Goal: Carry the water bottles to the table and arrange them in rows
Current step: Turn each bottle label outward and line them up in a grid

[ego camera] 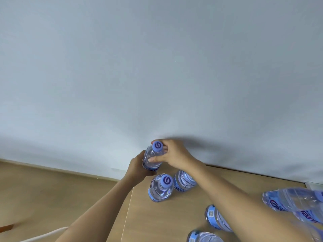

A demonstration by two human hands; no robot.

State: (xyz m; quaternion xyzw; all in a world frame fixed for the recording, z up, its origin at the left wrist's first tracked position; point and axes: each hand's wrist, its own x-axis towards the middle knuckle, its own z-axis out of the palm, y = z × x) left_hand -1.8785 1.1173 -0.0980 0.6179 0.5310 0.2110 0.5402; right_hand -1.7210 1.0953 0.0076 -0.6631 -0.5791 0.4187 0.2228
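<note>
A clear water bottle [153,158] with a blue cap and blue label is held upright near the far left corner of the wooden table [150,219]. My left hand [137,167] grips its lower body from the left. My right hand [172,155] grips its neck and shoulder from the right. Just in front of it stands a second bottle [161,187], and a third bottle [184,180] is partly hidden under my right forearm. Several more bottles [216,218] stand nearer to me, and one at the right edge [290,200] is blurred.
A plain white wall [157,67] rises directly behind the table. The wood floor [52,194] lies to the left of the table edge. A white curved object [43,235] and an orange-brown item [6,227] show at the lower left.
</note>
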